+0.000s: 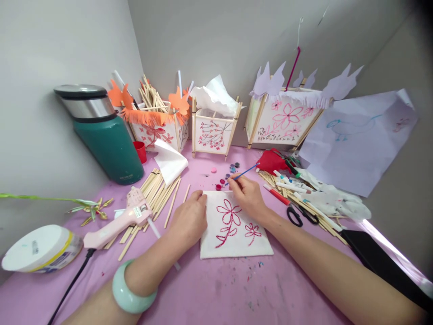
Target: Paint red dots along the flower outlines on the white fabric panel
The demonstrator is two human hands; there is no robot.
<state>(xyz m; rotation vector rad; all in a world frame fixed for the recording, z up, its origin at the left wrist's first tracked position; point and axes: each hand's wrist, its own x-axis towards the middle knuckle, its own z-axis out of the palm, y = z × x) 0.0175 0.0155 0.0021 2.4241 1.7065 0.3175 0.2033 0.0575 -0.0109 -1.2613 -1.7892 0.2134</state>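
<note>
A white square panel (211, 246) lies flat before me, painted with two pink-red flowers on leafy stems. My left hand (189, 216) is closed at its upper left edge, fingers curled round the border. Over the upper right corner, my right hand (248, 196) pinches a thin blue paintbrush (249, 170), its handle slanting up to the right. The brush tip is small and partly hidden by the fingers, near the panel's top edge. Just beyond stand several tiny paint pots (222, 181) in red, blue and dark colours, with a pink round piece (213, 170) beside them.
Bamboo sticks (162, 194) and a pink glue gun (118, 223) lie left, near a green bottle (108, 144) and white tub (37, 248). Decorated lanterns (213, 135) line the back. Scissors (294, 216), markers (279, 195) and crumpled white material (338, 198) are at right.
</note>
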